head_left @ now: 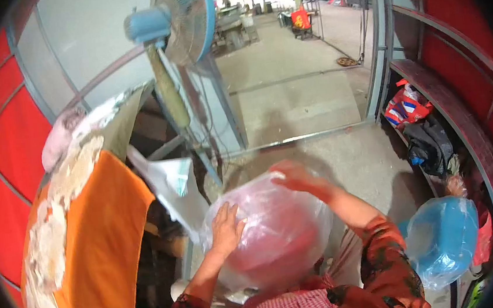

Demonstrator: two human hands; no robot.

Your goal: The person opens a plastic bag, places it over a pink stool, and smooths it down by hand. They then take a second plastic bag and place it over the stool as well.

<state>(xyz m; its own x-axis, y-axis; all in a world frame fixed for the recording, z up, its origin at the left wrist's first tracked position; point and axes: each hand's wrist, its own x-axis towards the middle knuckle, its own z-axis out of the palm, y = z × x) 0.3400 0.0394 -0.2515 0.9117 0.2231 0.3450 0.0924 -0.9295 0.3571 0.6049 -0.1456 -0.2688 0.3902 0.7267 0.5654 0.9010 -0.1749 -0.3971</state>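
Observation:
A red round tub or basin [277,242] is in front of my body, with a clear plastic bag [251,203] over it. The bag looks puffed out, and what lies beneath is only seen through it. My left hand [225,231] rests on the near left part of the plastic, fingers stretched and apart. At the far rim, my right hand [295,178] has its fingers bent around the edge of the plastic; motion blurs it a little.
To the left stands a table with an orange cloth [107,242]. A blue standing fan [150,24] is beyond it. A plastic-wrapped blue container [444,239] sits at the right, below a shelf [448,110] holding bags. A doorway opens ahead.

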